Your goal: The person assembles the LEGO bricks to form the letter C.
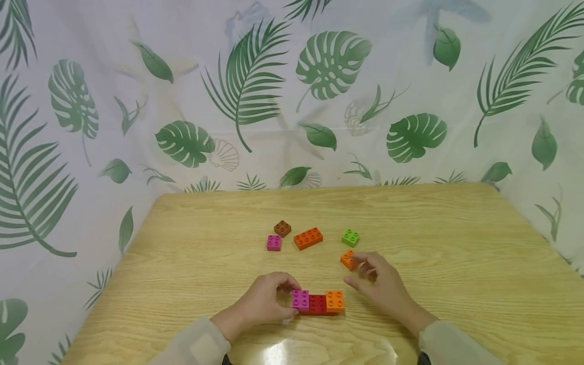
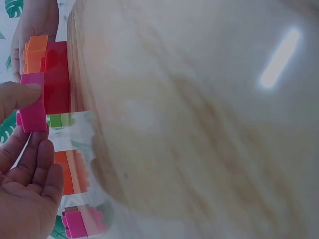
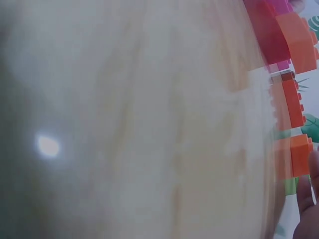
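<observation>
My left hand (image 1: 266,301) pinches the magenta brick (image 1: 300,300) on the left end of a red brick (image 1: 317,304). An orange brick (image 1: 335,301) sits on the red brick's right end, with red studs between the two. In the left wrist view the thumb lies against the magenta brick (image 2: 33,107). My right hand (image 1: 385,286) is at a loose orange brick (image 1: 348,260), its fingertips over the brick's right side and its thumb apart from it. The right wrist view shows fingers beside that orange brick (image 3: 300,155); whether they touch it I cannot tell.
Farther back on the wooden table (image 1: 205,238) lie a brown brick (image 1: 282,228), a second magenta brick (image 1: 274,243), a long dark orange brick (image 1: 308,238) and a green brick (image 1: 350,237). A leaf-patterned cloth (image 1: 274,162) hangs behind the table.
</observation>
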The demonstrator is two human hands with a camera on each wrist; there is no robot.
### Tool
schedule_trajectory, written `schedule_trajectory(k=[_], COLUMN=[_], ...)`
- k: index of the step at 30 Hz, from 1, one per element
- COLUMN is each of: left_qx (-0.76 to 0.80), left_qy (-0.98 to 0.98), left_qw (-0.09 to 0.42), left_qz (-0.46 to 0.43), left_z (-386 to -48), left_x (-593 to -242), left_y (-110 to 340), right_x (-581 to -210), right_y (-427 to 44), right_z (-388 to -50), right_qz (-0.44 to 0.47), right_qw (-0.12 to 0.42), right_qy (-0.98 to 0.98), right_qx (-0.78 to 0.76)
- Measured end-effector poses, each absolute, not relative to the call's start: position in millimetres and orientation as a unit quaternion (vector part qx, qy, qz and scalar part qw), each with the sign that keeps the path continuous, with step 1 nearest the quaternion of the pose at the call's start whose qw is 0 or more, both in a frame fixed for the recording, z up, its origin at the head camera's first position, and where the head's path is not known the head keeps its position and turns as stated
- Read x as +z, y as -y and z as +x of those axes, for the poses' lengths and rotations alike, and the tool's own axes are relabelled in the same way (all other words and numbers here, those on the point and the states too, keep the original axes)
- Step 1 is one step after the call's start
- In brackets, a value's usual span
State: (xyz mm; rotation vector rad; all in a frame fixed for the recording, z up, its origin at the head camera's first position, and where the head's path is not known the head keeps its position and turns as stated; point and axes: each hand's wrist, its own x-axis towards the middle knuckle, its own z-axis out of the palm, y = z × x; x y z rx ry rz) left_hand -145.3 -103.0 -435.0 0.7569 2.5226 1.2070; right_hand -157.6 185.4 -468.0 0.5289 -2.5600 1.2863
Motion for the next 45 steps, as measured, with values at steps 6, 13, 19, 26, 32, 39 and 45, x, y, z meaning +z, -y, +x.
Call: schedule_trajectory(k=[6,13,19,26,32,39,45], left_qx=[0.411,0.407,0.410,0.410,0.409,0.410,0.410], left_qy=[-0.865,-0.867,-0.866,-0.865,-0.865,-0.865,-0.864], left_qw=[0.122,0.122,0.123,0.126,0.126,0.127,0.125], left_qz=[0.260,0.261,0.259,0.260,0.263,0.261,0.264], left_z=[-145,-146,-146,-146,-146,-147,-147], left_x=[-435,-436,-436,-436,-436,-436,-437], left_y=[103,103,103,103,104,104,104], right_x=[-466,-464,-466,-461,-457,-457,-462], right_y=[-181,-175,-172,-170,-169,-171,-172], right_z=[-163,-166,-170,-172,-171,-171,-171], right_qz=[0.114,0.066,0.039,0.008,0.000,0.001,0.006], right_qw=[0.099,0.100,0.094,0.062,0.048,0.059,0.082], right_qy=[0.885,0.893,0.901,0.913,0.915,0.914,0.902], right_qx=[0.441,0.433,0.422,0.403,0.400,0.401,0.423])
